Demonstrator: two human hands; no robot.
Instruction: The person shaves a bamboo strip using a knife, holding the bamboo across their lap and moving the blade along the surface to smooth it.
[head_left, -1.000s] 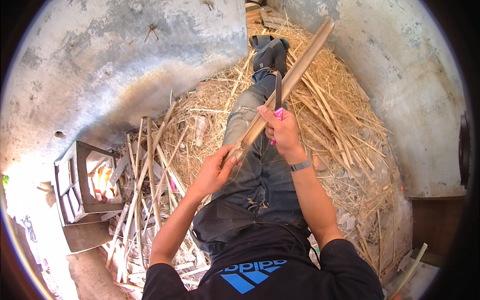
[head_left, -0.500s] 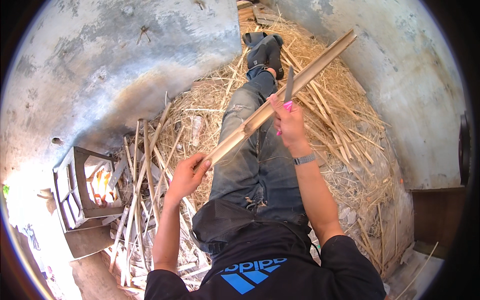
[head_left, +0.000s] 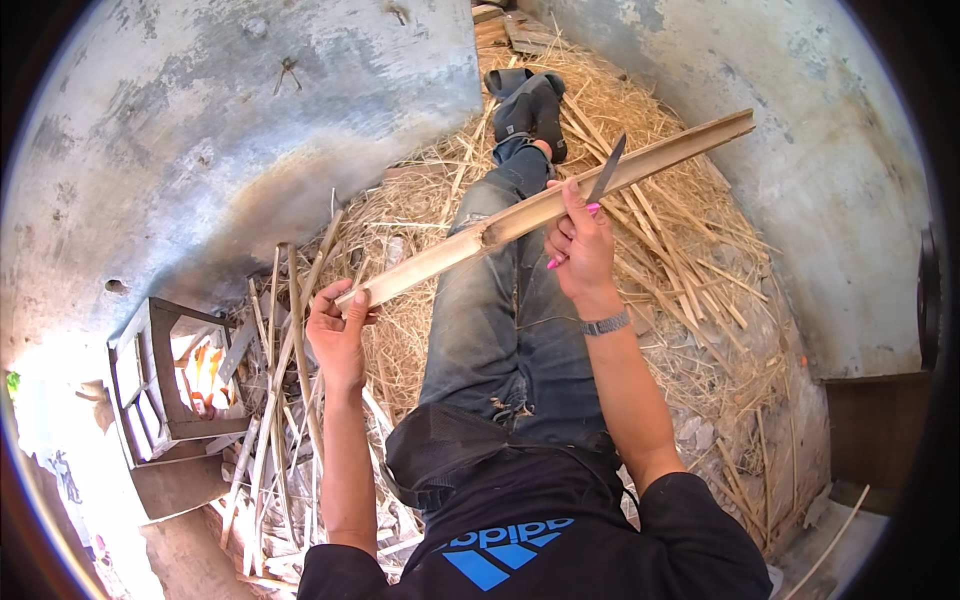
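Observation:
A long split length of bamboo (head_left: 430,262), hollow side up, lies slanted across above my legs, its far end up to the right. My left hand (head_left: 340,330) pinches its near left end, thumb on top. In my right hand (head_left: 582,245) is a knife (head_left: 609,170) with a pink handle, fingers closed around it. The dark blade points up and slightly right, in front of the bamboo. My right thumb and forefinger are against the bamboo's lower edge; whether they also grip it is hard to see. A node ridge shows inside the channel near its middle.
My outstretched legs (head_left: 470,330) lie over straw and shavings (head_left: 400,220). Thin bamboo strips (head_left: 690,260) are heaped at the right, and more poles (head_left: 285,370) lean at the left beside a wooden frame box (head_left: 190,440). Grey walls (head_left: 250,130) stand on both sides.
The bamboo has swung flatter, its far end moving right and down. My left hand has moved left and up with the near end. The knife blade has tilted further right.

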